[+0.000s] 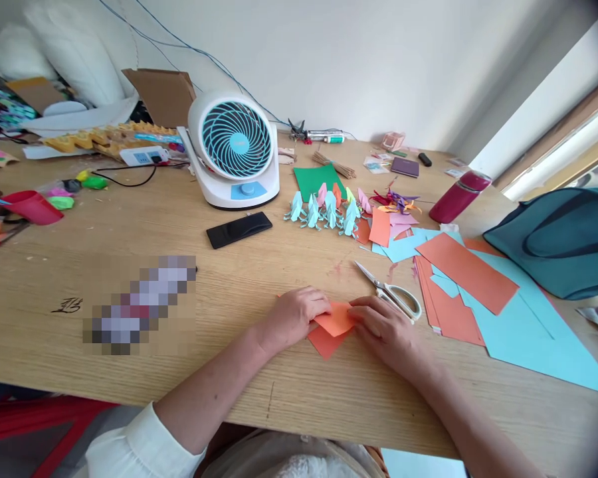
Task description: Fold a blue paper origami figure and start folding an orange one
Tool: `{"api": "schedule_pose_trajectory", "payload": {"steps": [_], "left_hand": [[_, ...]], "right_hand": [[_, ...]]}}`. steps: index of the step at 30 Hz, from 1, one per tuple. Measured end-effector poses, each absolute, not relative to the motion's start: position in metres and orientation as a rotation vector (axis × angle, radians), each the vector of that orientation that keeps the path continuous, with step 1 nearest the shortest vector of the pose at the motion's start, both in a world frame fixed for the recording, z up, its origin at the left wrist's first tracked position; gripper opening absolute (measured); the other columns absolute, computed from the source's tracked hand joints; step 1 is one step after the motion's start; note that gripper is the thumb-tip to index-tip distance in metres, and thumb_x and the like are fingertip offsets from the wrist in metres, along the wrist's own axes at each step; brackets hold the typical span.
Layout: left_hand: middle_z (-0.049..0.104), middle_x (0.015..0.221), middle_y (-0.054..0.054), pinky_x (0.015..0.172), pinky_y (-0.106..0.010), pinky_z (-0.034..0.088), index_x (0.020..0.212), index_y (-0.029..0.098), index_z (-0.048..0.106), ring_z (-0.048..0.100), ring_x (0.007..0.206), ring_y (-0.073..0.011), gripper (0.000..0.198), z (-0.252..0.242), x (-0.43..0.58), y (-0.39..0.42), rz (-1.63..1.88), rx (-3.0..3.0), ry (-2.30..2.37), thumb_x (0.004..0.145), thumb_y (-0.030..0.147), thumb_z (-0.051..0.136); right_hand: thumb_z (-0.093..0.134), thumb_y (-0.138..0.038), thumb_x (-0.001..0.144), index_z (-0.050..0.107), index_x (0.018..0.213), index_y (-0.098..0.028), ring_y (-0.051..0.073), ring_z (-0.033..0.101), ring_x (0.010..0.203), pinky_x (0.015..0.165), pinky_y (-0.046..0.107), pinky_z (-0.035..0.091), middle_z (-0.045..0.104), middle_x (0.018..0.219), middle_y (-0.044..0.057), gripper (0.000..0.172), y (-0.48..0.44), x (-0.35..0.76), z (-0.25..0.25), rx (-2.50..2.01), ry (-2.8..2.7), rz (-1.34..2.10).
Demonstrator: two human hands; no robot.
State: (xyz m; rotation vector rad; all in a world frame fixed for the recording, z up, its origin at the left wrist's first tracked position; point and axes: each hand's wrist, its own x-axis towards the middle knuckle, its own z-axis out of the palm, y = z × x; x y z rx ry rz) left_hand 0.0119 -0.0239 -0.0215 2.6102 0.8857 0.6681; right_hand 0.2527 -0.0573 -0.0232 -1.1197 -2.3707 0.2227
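Observation:
A partly folded sheet of orange paper [335,320] lies on the table near its front edge, one corner pointing toward me. My left hand [299,313] grips the paper's left side, fingers curled over it. At the right side, my right hand [383,328] pinches the edge between thumb and fingers. The fingers cover parts of the sheet, so some of the folds are hidden. Just beyond my right hand sits a pair of scissors [396,299] with pale handles. Farther back stand several folded light-blue paper figures [330,211], with pink and orange ones behind.
Orange sheets [466,272] and large light-blue sheets [538,345] spread over the right side, by a teal bag [558,239] and a red bottle [459,197]. A white fan [236,149] stands at the back, behind a black phone-like object [239,230]. Far left is a red cup [32,207].

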Motion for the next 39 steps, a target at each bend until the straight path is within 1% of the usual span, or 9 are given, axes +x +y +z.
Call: {"api": "schedule_pose_trajectory", "payload": {"steps": [5, 8, 16, 19, 22, 24, 28, 33, 39], "left_hand": [[0.069, 0.097, -0.008, 0.082, -0.033, 0.049, 0.091, 0.017, 0.064, 0.062, 0.093, -0.0217, 0.016, -0.02, 0.015, -0.038, 0.49, 2.697, 0.911, 0.088, 0.006, 0.053], [0.068, 0.1, -0.007, 0.087, -0.033, 0.049, 0.093, 0.018, 0.062, 0.063, 0.098, -0.0215, 0.017, -0.019, 0.01, -0.047, 0.538, 2.643, 0.91, 0.088, 0.006, 0.052], [0.069, 0.104, -0.009, 0.096, -0.035, 0.05, 0.089, 0.018, 0.059, 0.063, 0.107, -0.0221, 0.009, -0.02, 0.0, -0.064, 0.701, 2.453, 0.914, 0.089, 0.01, 0.054], [0.07, 0.11, -0.01, 0.099, -0.037, 0.049, 0.095, 0.017, 0.061, 0.062, 0.109, -0.0226, 0.011, -0.02, 0.0, -0.063, 0.672, 2.463, 0.922, 0.088, 0.01, 0.056], [0.066, 0.127, -0.009, 0.101, -0.044, 0.047, 0.114, 0.019, 0.063, 0.058, 0.115, -0.0262, 0.03, -0.018, 0.001, -0.06, 0.539, 2.61, 0.837, 0.085, 0.012, 0.061], [0.064, 0.132, -0.008, 0.099, -0.046, 0.048, 0.121, 0.021, 0.062, 0.056, 0.115, -0.0277, 0.037, -0.015, 0.002, -0.06, 0.454, 2.683, 0.82, 0.084, 0.014, 0.064], [0.067, 0.127, -0.009, 0.094, -0.044, 0.05, 0.116, 0.018, 0.065, 0.058, 0.109, -0.0273, 0.03, -0.007, 0.006, -0.063, 0.351, 2.731, 0.887, 0.086, 0.015, 0.062], [0.061, 0.134, -0.01, 0.093, -0.043, 0.05, 0.121, 0.017, 0.061, 0.056, 0.109, -0.0285, 0.04, 0.003, 0.014, -0.072, 0.239, 2.732, 0.96, 0.081, 0.016, 0.066], [0.068, 0.117, -0.014, 0.08, -0.04, 0.052, 0.11, 0.014, 0.064, 0.06, 0.093, -0.0268, 0.027, 0.012, 0.031, -0.079, 0.033, 2.805, 1.082, 0.085, 0.009, 0.055]], "right_hand": [[0.052, -0.015, 0.097, 0.062, 0.112, -0.022, 0.022, 0.062, 0.094, 0.083, 0.041, 0.051, 0.068, 0.108, 0.009, 0.02, -0.073, 0.267, -0.025, -1.125, -2.418, 0.146], [0.054, -0.018, 0.096, 0.061, 0.119, -0.021, 0.024, 0.061, 0.099, 0.086, 0.043, 0.05, 0.067, 0.114, 0.011, 0.023, -0.076, 0.268, -0.022, -1.126, -2.415, 0.119], [0.055, -0.022, 0.097, 0.063, 0.114, -0.018, 0.022, 0.058, 0.091, 0.083, 0.041, 0.048, 0.067, 0.106, 0.01, 0.019, -0.087, 0.257, -0.02, -1.053, -2.481, 0.222], [0.053, -0.019, 0.098, 0.063, 0.112, -0.017, 0.021, 0.057, 0.09, 0.083, 0.04, 0.048, 0.066, 0.104, 0.01, 0.018, -0.089, 0.256, -0.023, -1.081, -2.458, 0.228], [0.051, -0.019, 0.099, 0.064, 0.111, -0.017, 0.021, 0.056, 0.087, 0.08, 0.039, 0.048, 0.066, 0.101, 0.01, 0.017, -0.088, 0.256, -0.026, -1.101, -2.438, 0.201], [0.051, -0.019, 0.099, 0.064, 0.111, -0.017, 0.021, 0.056, 0.086, 0.079, 0.039, 0.048, 0.066, 0.1, 0.01, 0.018, -0.087, 0.255, -0.027, -1.098, -2.441, 0.192], [0.05, -0.017, 0.099, 0.064, 0.11, -0.017, 0.022, 0.057, 0.084, 0.078, 0.04, 0.047, 0.066, 0.1, 0.01, 0.018, -0.089, 0.257, -0.026, -1.112, -2.452, 0.114], [0.049, -0.012, 0.098, 0.064, 0.108, -0.019, 0.021, 0.059, 0.083, 0.076, 0.039, 0.047, 0.067, 0.1, 0.01, 0.02, -0.095, 0.265, -0.025, -1.155, -2.453, 0.056], [0.05, -0.011, 0.096, 0.064, 0.106, -0.018, 0.021, 0.058, 0.081, 0.074, 0.038, 0.046, 0.066, 0.096, 0.009, 0.018, -0.099, 0.267, -0.022, -1.183, -2.448, 0.075]]}}
